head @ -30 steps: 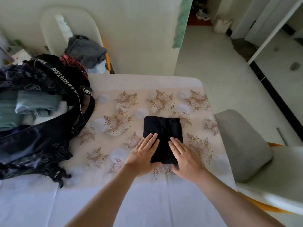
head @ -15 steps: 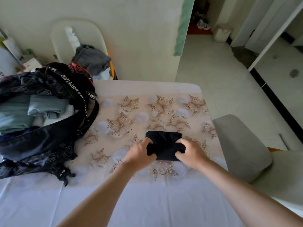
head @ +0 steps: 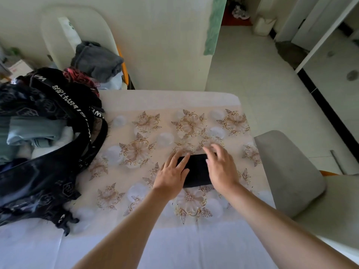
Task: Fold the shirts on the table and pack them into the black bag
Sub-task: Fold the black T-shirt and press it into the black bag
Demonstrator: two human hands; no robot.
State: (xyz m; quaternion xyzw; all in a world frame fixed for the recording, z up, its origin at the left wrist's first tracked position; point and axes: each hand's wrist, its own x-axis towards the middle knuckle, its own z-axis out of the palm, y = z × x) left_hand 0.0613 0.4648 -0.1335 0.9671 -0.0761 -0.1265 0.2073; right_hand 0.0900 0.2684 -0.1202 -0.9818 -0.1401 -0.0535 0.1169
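Head view, shirt: folded black shirt [head: 197, 171] lies flat on the table [head: 155, 101], right of the black bag [head: 38, 181].
Left hand [head: 172, 175]: fingers straight, flat on the shirt's left part, probably pressing the fold down.
Right hand [head: 221, 171]: fingers spread, gripping nothing; blurred, over the shirt's right edge; contact unclear.
Shirt position: between both palms, under the left fingers.
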